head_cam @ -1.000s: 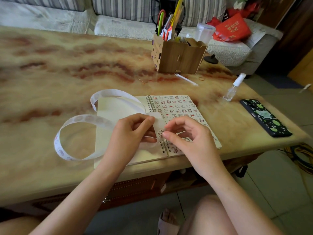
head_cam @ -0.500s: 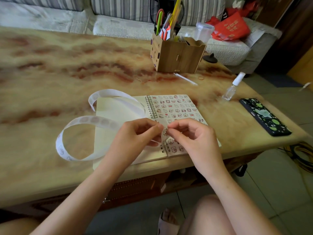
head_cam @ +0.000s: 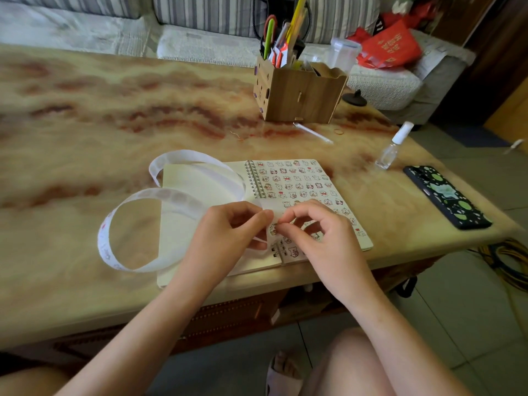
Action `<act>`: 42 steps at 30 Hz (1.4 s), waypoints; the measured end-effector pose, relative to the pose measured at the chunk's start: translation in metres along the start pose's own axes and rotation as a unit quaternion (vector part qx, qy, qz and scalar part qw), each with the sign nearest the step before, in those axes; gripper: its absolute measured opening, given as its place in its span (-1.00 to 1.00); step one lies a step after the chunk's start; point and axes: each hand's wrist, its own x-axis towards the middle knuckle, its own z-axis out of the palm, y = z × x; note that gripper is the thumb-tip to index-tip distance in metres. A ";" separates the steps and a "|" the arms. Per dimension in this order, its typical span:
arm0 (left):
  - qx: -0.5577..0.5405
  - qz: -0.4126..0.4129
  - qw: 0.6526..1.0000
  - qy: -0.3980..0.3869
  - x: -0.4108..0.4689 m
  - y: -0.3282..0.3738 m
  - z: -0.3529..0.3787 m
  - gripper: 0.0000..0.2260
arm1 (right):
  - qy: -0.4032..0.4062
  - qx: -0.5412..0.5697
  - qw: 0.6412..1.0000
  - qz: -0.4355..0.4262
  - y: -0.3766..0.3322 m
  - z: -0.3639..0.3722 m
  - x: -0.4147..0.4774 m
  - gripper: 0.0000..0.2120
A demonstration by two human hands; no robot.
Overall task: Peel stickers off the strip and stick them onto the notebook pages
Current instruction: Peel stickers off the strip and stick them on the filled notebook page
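Note:
An open spiral notebook (head_cam: pixel 197 192) lies near the table's front edge. Its right page (head_cam: pixel 303 184) is covered with rows of small cartoon stickers; the left page is blank. A long white sticker strip (head_cam: pixel 114 252) loops in curls over the left page and the table. My left hand (head_cam: pixel 228 235) pinches the strip's end above the spiral binding. My right hand (head_cam: pixel 320 232) has thumb and forefinger pressed together at that same strip end, on a small sticker. Both hands hide the lower part of the binding.
A wooden pen holder (head_cam: pixel 297 92) with pens and scissors stands at the back. A white pen (head_cam: pixel 313 132), a small spray bottle (head_cam: pixel 393 147) and a phone in a black-and-green case (head_cam: pixel 445 195) lie to the right. A sofa runs behind the table.
My right hand's fingers closed in from spread to a pinch at the strip end. Both hands drew together over the binding. The strip loops barely shifted.

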 end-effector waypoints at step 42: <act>0.023 -0.011 1.000 0.016 0.006 -0.008 -0.004 -0.85 | -0.094 -0.017 0.969 0.228 0.026 -0.053 0.010 -0.96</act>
